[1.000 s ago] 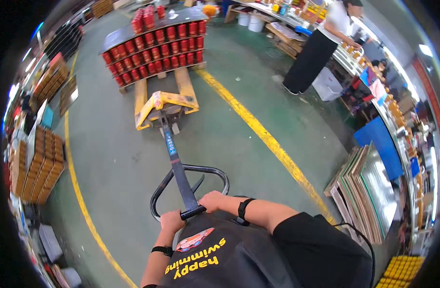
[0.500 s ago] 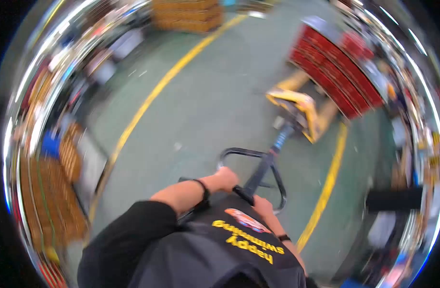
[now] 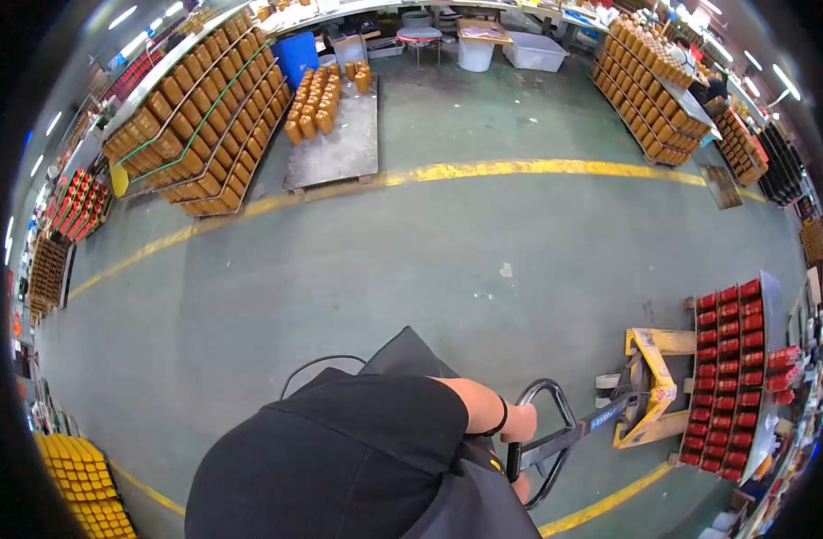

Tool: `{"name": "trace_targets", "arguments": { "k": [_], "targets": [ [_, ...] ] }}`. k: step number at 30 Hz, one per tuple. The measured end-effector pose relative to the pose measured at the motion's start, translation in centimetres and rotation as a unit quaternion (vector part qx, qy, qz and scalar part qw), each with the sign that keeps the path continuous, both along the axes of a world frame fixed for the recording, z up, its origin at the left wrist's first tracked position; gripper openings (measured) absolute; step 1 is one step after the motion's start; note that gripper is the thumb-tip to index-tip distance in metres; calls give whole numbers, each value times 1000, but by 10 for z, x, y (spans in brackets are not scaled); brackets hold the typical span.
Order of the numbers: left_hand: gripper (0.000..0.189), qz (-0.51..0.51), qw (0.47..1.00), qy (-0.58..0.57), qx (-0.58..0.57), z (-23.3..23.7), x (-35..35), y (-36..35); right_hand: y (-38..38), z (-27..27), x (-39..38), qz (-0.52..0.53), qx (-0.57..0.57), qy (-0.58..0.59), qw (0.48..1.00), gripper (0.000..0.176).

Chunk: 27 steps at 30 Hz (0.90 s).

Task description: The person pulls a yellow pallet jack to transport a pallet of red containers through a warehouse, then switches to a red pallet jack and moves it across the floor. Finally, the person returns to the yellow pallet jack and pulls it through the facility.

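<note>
My left hand (image 3: 519, 422), a black band on its wrist, is closed on the black grip of a pallet jack handle (image 3: 555, 440) at the lower right. Only a sliver of my right hand (image 3: 522, 488) shows, just below on the same grip, behind my grey apron. The handle's shaft runs right to the yellow pallet jack (image 3: 649, 395). Its forks sit under a pallet of red cans (image 3: 730, 377) stacked in layers. My black-sleeved left shoulder fills the bottom centre.
A curved yellow floor line (image 3: 483, 169) crosses the green floor. Beyond it stand a pallet with orange jars (image 3: 330, 135), tall stacks of orange jars at left (image 3: 196, 117) and right (image 3: 649, 81), and white bins (image 3: 532, 49). Yellow items (image 3: 79, 476) sit at the bottom left.
The view has swung round to the left: the pallet jack and red cans, ahead of me a second ago, now lie at the lower right. Both hands stay on the handle.
</note>
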<state>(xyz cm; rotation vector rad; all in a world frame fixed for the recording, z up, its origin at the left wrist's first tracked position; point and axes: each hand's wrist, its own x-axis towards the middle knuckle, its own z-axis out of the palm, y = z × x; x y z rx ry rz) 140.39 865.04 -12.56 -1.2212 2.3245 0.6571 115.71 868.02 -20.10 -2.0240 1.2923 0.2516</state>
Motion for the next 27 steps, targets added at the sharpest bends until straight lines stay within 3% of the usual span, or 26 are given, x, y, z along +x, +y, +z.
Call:
{"name": "trace_targets", "arguments": {
  "k": [3, 5, 9, 13, 20, 25, 27],
  "targets": [
    [23, -1, 1000, 9, 8, 13, 14, 46, 40, 12, 2, -1, 46, 14, 999, 41],
    [22, 4, 1000, 19, -17, 18, 14, 87, 78, 12, 0, 12, 10, 60, 998, 41],
    [18, 19, 1000, 8, -15, 69, 31, 174, 170, 99, 43, -2, -18, 96, 995, 40],
    [19, 18, 1000, 3, -4, 102, 57, 244, 247, 140, 76, -6, -37, 97, 995, 40],
    [19, -3, 1000, 10, 21, 112, 83, 364, 374, 133, 86, -17, -46, 89, 995, 40],
    [18, -14, 999, 32, 23, 104, 99, 445, 464, 79, 82, -15, 2, 118, 993, 47],
    [17, -18, 999, 33, 22, 96, 107, 475, 499, 63, 86, -24, -27, 99, 994, 45]
  ]
}}
